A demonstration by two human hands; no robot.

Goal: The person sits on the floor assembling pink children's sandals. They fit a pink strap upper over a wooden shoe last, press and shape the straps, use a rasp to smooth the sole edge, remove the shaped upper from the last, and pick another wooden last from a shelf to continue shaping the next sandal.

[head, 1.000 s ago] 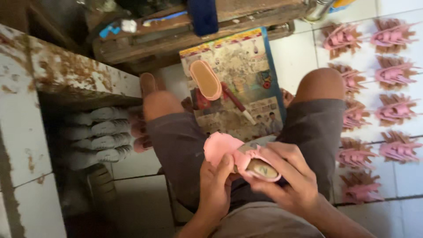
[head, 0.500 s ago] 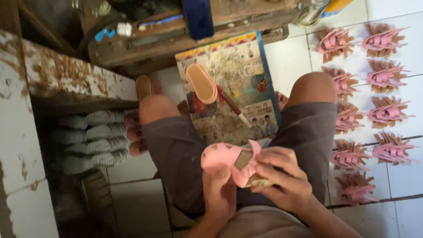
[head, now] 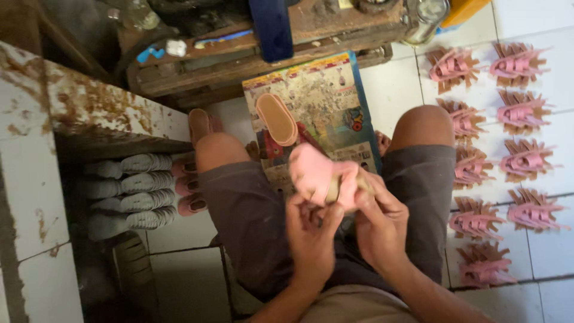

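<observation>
Pink shoe upper: small pink shoe upper (head: pixel 315 173) held over the person's lap, between the knees; its long axis runs from upper left down to lower right, rounded end toward the upper left.
Left hand: left hand (head: pixel 311 236) below the piece, fingers curled up onto its underside, gripping it.
Right hand: right hand (head: pixel 382 224) closed round its right end, thumb pressed on top.
Floor ahead: printed paper sheet (head: pixel 317 104) on the white tiles, a tan sole (head: pixel 276 118) lying on it.
Right side: rows of pink strapped uppers on brown card (head: pixel 514 113), well apart from the hands.
Left side: stack of grey soles (head: pixel 128 191) under a stained shelf (head: pixel 89 107).
Change: half a second back the piece sat lower in the lap; now it is raised and turned.
</observation>
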